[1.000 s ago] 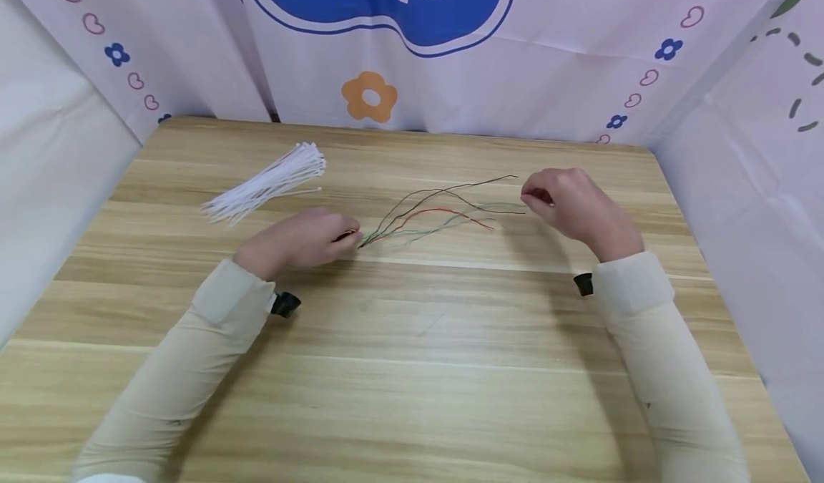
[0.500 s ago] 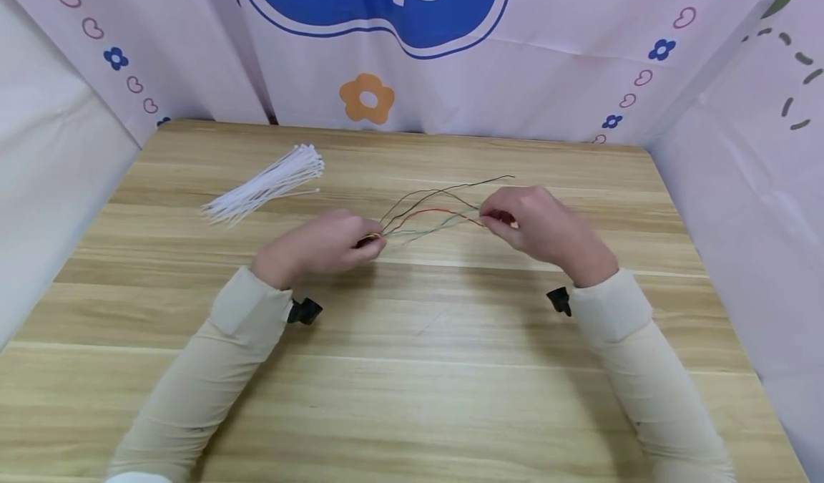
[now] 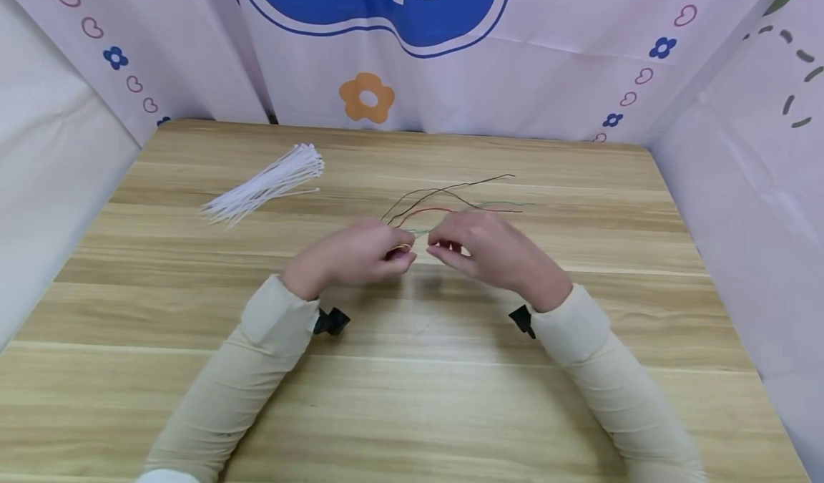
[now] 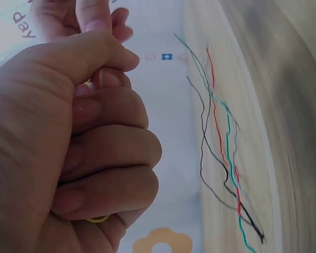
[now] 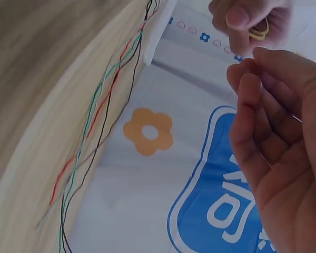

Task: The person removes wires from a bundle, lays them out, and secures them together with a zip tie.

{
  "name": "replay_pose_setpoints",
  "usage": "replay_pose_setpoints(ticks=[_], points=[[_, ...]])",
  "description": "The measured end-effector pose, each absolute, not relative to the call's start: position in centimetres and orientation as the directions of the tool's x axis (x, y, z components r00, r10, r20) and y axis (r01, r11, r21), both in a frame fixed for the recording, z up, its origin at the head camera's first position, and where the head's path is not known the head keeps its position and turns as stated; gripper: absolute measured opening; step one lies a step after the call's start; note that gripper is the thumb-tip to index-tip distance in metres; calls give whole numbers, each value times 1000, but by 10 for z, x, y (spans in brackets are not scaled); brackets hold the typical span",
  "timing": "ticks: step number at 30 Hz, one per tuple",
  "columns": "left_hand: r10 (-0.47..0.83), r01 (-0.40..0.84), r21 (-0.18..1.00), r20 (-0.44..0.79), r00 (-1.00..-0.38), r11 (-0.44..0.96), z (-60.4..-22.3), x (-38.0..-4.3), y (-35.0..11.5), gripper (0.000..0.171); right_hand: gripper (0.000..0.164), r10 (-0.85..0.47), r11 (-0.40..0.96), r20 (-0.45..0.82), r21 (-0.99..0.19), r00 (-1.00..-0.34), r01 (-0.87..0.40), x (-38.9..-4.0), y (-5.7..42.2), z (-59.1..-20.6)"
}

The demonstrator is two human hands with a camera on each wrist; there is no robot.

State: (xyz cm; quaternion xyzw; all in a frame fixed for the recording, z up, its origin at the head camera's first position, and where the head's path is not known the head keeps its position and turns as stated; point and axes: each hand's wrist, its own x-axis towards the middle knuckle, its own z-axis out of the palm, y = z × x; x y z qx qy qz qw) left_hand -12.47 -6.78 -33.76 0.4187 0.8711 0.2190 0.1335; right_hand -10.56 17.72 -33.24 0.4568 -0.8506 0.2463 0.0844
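Observation:
My left hand [image 3: 363, 250] curls its fingers around a looped yellow strand [image 5: 259, 32]; the loops poke out of the fist. Close to its fingertips is my right hand [image 3: 492, 250], with thumb and forefinger brought together. Whether something thin sits between those fingertips cannot be seen. Behind both hands, black, red and green wires [image 3: 448, 188] lie spread on the table. In the left wrist view the wires [image 4: 229, 132] show apart from the left fist. In the right wrist view the wires [image 5: 113, 74] lie to the left of the right hand.
White cable ties [image 3: 270, 182] lie in a pile at the table's back left. The wooden table [image 3: 412, 397] runs back to a printed cloth backdrop [image 3: 450, 89]. White cloth hangs at both sides.
My right hand has moved from the wires' far ends leftward and nearer, toward the left hand. My left hand has shifted right, still gripping the yellow strand. The spread wires have barely moved.

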Motion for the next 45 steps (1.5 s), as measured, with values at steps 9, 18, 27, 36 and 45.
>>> replay_pose_setpoints(ticks=[9,18,27,36,45], points=[[789,653,524,-63,-611,547,-344,-121,-61,23,10,-722,478,403,-296,-562,-827,-96,161,-341],[799,612,601,-78,-596,515,-347,-114,-57,30,3,-747,467,390,-269,-538,-842,-96,162,-345],[816,647,575,-66,-574,501,-347,-116,-60,43,10,-807,401,340,-285,-483,-871,-102,171,-342],[838,650,593,-79,-541,476,-350,-119,-68,36,22,-808,486,254,-225,-532,-845,-101,182,-342],[824,635,569,-145,-548,523,-355,-121,-94,37,22,-850,474,235,-46,-471,-879,-97,205,-350]])
